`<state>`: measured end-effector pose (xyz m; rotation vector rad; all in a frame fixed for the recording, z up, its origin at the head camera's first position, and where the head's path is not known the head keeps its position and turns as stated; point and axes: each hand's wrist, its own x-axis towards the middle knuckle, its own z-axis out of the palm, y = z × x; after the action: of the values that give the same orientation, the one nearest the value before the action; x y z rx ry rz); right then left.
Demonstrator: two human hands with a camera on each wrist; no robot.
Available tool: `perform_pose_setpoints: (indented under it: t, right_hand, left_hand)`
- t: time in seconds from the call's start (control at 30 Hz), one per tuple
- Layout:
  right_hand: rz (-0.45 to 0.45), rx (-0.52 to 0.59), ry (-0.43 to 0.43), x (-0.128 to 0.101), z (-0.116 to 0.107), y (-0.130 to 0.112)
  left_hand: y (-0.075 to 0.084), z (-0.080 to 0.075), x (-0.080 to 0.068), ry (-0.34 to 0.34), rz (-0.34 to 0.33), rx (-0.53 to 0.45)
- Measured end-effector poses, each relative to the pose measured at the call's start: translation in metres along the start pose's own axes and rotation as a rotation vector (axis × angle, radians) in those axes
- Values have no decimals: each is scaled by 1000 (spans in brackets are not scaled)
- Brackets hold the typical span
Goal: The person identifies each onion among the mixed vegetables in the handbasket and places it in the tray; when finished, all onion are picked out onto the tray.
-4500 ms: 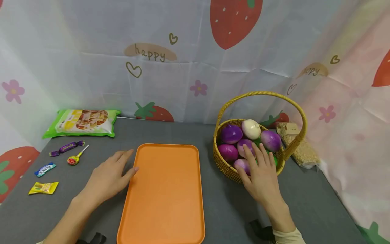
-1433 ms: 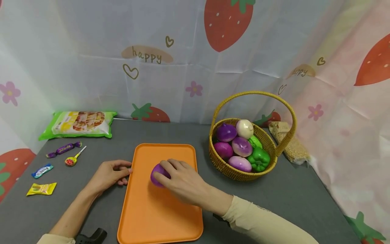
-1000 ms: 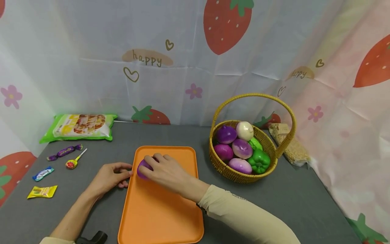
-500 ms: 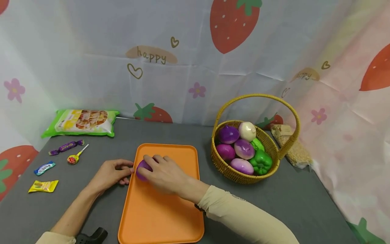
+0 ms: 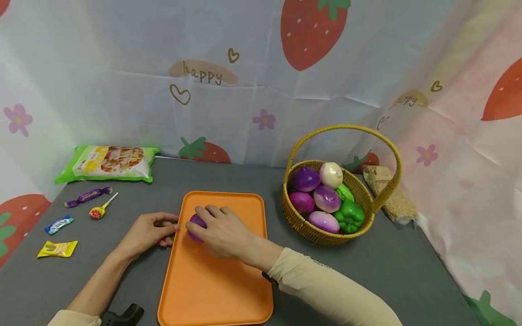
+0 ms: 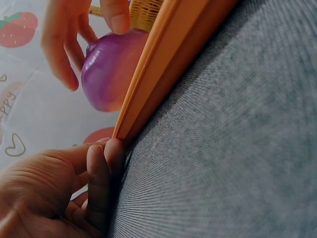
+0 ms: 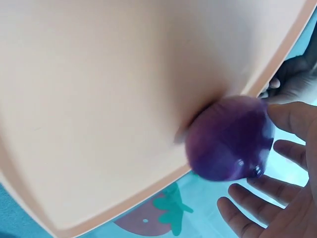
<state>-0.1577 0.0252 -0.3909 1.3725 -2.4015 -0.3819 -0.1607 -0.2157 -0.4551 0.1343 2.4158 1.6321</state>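
Observation:
My right hand (image 5: 224, 233) holds a purple onion (image 5: 197, 220) near the upper left of the orange tray (image 5: 216, 285). In the right wrist view, the thumb touches the onion on one side and a fingertip meets it on the other, while further fingers stand apart. A shadow lies beside the onion on the tray; whether it rests fully there I cannot tell. Beside the tray's left edge, my left hand (image 5: 147, 235) has bent fingers and pinches the rim, as the left wrist view shows closely. Its outer fingers are partly hidden in the head view.
To the right stands a wicker basket (image 5: 314, 234) with purple onions, a white onion (image 5: 331, 175) and a green pepper (image 5: 349, 216). Behind it leans a bag of grain (image 5: 397, 199). Wrapped candies (image 5: 57, 249), a lollipop (image 5: 98, 212) and a green food packet (image 5: 110, 164) lie left.
The right hand went from the basket to the tray with the onion and moved left across it. Over the last half second, hand and onion shifted slightly right. The left hand took the tray's rim.

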Motion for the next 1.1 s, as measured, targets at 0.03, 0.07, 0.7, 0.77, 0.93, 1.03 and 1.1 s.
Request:
perform_pose_setpoints:
  t: [0.03, 0.07, 0.7, 0.77, 0.93, 1.03, 1.1]
  right_hand:
    - [2, 1, -2, -1, -1, 1]
    - [5, 2, -1, -2, -1, 1]
    - [77, 93, 205, -72, -26, 53]
    - [117, 104, 256, -86, -31, 71]
    - [247, 109, 308, -115, -40, 121]
    - [339, 105, 236, -125, -43, 150]
    - [395, 107, 136, -127, -44, 166]
  left_hand:
    - [0, 0, 0, -1, -1, -1]
    - [1, 0, 0, -1, 0, -1]
    - [-1, -1, -1, -10, 5, -28]
    - [2, -3, -1, -13, 8, -15]
    - [5, -5, -1, -18, 9, 5]
    - [4, -3, -1, -19, 3, 3]
    - [2, 0, -1, -24, 2, -4]
